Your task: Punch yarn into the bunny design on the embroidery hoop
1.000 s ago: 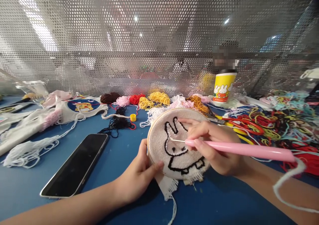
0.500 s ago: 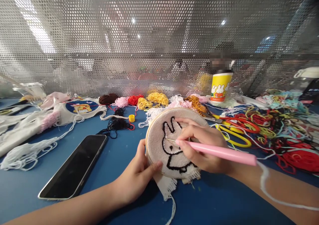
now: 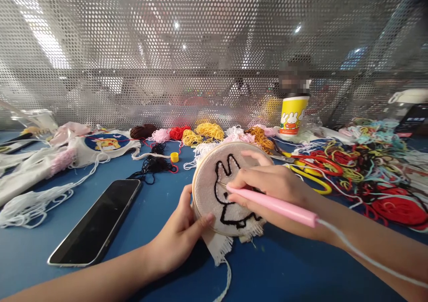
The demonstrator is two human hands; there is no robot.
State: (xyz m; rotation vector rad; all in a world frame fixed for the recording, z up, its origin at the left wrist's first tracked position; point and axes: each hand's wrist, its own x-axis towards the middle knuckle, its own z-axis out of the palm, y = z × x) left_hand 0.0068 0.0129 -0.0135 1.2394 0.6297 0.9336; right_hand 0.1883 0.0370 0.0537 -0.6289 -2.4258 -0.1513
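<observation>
My left hand (image 3: 182,233) grips the lower left rim of a round embroidery hoop (image 3: 204,190), thumb on the front. Cream cloth with a frayed lower edge is stretched in it, and a black yarn outline of a rabbit (image 3: 230,222) is worked on the cloth. Closed around a pink punch needle (image 3: 279,206), my right hand (image 3: 277,181) leans over the hoop's right side. The thin metal tip meets the cloth inside the rabbit's head, left of my fingers. White yarn (image 3: 347,244) trails from the handle's back end over my right forearm.
A phone (image 3: 95,224) lies on the blue table at left, near white yarn (image 3: 36,204) and another stitched hoop (image 3: 107,143). Yarn bundles line the back. Scissors (image 3: 314,181) and tangled yarn (image 3: 397,206) lie right. A yellow cup (image 3: 292,115) stands before a perforated metal panel (image 3: 200,48).
The punch needle's tip has gone into the cloth, and its handle and my right hand have shifted left and closer to the hoop. My left hand keeps its hold.
</observation>
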